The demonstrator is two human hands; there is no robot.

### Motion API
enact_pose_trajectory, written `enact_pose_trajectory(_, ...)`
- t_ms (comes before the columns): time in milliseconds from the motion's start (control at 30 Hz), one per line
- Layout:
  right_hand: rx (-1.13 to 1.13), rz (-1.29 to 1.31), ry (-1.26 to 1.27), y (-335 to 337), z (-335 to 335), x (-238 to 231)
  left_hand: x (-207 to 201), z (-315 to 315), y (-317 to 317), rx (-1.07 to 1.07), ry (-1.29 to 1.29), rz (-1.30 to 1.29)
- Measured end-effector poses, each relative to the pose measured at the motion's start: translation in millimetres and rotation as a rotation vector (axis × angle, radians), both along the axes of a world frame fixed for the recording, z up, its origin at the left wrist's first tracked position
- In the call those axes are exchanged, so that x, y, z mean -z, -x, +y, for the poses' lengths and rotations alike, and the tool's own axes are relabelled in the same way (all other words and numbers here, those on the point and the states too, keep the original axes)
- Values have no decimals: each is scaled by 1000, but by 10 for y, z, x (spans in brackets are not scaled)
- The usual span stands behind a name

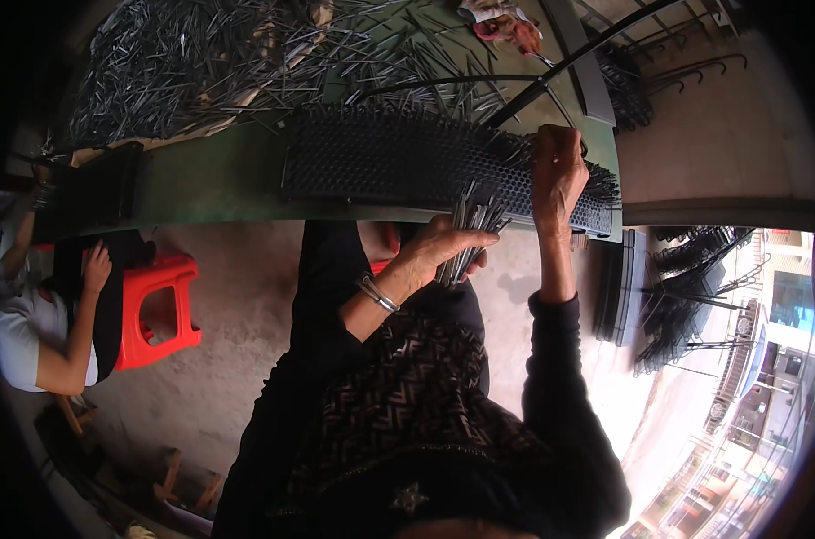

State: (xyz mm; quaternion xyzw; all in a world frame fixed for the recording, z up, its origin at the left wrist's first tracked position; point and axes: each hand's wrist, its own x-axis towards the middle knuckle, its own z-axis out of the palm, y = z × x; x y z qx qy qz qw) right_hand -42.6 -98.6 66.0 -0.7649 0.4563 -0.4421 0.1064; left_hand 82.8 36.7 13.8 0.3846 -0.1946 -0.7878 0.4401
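Observation:
My left hand (pixel 445 248) is closed round a bundle of thin metal rods (pixel 479 223), held upright just off the table's near edge. Beyond it lies a long dark tray (pixel 380 171) pierced with many small holes. Rods stand packed in rows along the tray's far side and right end. Over the right part of the tray, my right hand (pixel 558 175) is closed with its fingertips bunched together. Whatever those fingers hold, if anything, is hidden.
A big heap of loose rods (pixel 183 72) covers the green table (pixel 210 184) at far left. A dark lamp-like arm (pixel 596 49) slants over the table. A red stool (pixel 190 310) and a seated person (pixel 44 337) are at left. Dark metal racks (pixel 695 287) stand at right.

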Motion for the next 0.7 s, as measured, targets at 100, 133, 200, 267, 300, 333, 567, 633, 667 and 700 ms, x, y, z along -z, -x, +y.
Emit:
enact_pose_trajectory(100, 16, 125, 50, 27, -129, 189, -109, -6, -10, 3, 1, -27)
enact_pose_trajectory(133, 14, 124, 49, 29, -145, 233, -117, 7, -7, -12, 7, -24)
enact_pose_trajectory(200, -34, 135, -91, 44, -184, 297, -117, 11, -9, -28, 14, -21)
enact_pose_trajectory(267, -5, 266, 5, 1, -189, 307, -103, 23, -10, -22, 56, -26)
enact_pose_trajectory(300, 24, 397, 104, -19, -183, 308, -102, 27, -9, -19, 55, -25)
enact_pose_trajectory(333, 30, 399, 71, -54, -172, 294, -105, 27, -19, -18, 73, -34)
enact_pose_trajectory(567, -318, 185, -481, 61, 55, -74, -91, 26, -67, 3, 142, -59)
enact_pose_trajectory(633, -496, 77, -845, 110, 189, -162, -80, 23, -70, 23, 154, -55)
enact_pose_trajectory(667, -517, 85, -869, 164, 174, -109, -77, 20, -67, 39, 167, -52)
enact_pose_trajectory(700, -514, 84, -868, 171, 183, -105, -73, 18, -60, 43, 168, -52)
